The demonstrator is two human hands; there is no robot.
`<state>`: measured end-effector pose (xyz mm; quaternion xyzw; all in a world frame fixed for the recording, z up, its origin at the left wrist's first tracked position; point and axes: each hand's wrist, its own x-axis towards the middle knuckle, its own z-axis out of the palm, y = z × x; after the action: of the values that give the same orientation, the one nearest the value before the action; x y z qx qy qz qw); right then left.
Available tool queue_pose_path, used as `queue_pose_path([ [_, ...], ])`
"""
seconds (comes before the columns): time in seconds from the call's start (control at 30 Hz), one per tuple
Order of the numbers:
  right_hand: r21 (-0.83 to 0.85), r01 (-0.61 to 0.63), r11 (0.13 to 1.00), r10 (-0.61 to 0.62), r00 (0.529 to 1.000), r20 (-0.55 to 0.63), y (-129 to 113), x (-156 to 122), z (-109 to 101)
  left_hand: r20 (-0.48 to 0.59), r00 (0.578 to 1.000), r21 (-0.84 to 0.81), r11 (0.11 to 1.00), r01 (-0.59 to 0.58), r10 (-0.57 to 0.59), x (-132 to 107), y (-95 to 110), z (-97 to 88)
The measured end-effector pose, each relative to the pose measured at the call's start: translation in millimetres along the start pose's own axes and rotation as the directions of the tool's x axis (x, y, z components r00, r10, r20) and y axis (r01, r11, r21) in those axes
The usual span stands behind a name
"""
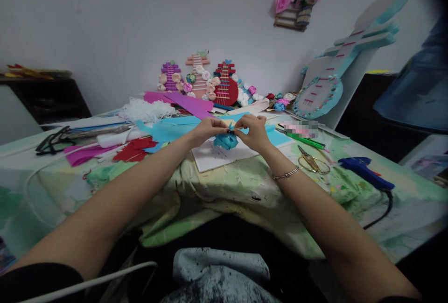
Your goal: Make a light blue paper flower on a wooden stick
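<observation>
A blue crepe-paper flower (226,140) hangs between my two hands, above a white board (210,160). My left hand (209,130) pinches its upper edge from the left, thumb and forefinger pressed together. From the other side my right hand (252,130) is closed on the flower's top with thumb and fingertips. Something small and dark shows where the fingertips meet; I cannot make out what it is. Sheets of light blue crepe paper (171,128) lie behind and to the left of the hands.
Gold-handled scissors (314,160), a green cutter (306,141) and a blue glue gun (366,171) with a black cord lie at right. Red paper scraps (136,149) and black glasses (52,140) lie left. Decorated lute shapes (224,86) stand along the wall.
</observation>
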<state>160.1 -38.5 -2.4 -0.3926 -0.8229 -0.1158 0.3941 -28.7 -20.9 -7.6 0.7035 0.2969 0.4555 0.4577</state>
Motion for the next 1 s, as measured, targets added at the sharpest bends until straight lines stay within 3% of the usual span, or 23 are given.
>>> queue_pose_path([
  [0.3, -0.055, 0.069, 0.996, -0.068, 0.998, 0.009, 3.2, -1.1, 3.9, 0.026, 0.997, 0.05, 0.996, 0.075, -0.077, -1.3, 1.2, -1.6],
  [0.63, -0.067, 0.059, 0.996, -0.06, 0.998, -0.02, 1.8, -1.8, 3.0, -0.024, 0.998, 0.026, 0.998, -0.064, 0.064, -2.5, 2.7, -0.1],
  [1.0, -0.014, 0.119, 0.993, -0.119, 0.993, 0.009, -1.4, -1.8, 1.4, -0.016, 0.998, 0.038, 0.998, -0.058, 0.058, -1.6, 0.4, 0.3],
])
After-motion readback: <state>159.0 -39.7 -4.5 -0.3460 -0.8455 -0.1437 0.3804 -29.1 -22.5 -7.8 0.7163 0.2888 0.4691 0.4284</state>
